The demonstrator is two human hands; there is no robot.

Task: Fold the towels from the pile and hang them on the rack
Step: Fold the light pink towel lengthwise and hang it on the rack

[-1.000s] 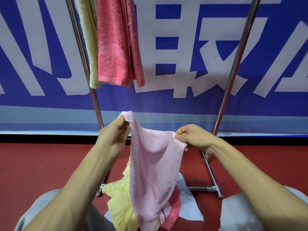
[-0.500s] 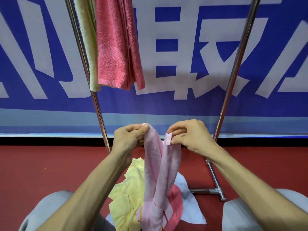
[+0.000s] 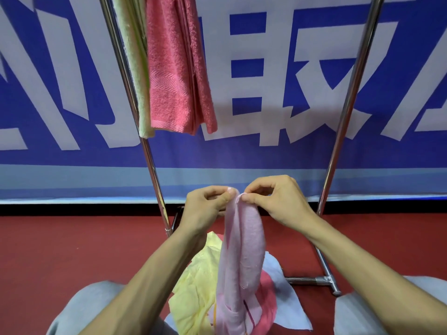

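Note:
A light pink towel [image 3: 243, 252] hangs folded lengthwise between my hands. My left hand [image 3: 205, 209] pinches one top corner and my right hand [image 3: 275, 201] pinches the other, the two corners almost touching. Below it the pile lies on the floor: a yellow towel [image 3: 193, 286], a deep pink towel [image 3: 267, 301] and a pale blue towel [image 3: 287, 298]. The metal rack has a left post [image 3: 135, 112] and a right post [image 3: 348, 102]. A coral pink towel [image 3: 174, 68] and a pale green towel [image 3: 134, 68] hang from it at the upper left.
The rack's foot bar [image 3: 314, 279] lies on the red floor [image 3: 60, 250] at the right. A blue and white banner [image 3: 278, 81] stands behind the rack. My grey-clad knees [image 3: 358, 313] frame the pile.
My hands have come together, bringing the towel's two top corners side by side. The spread towel is now doubled into a narrow hanging strip.

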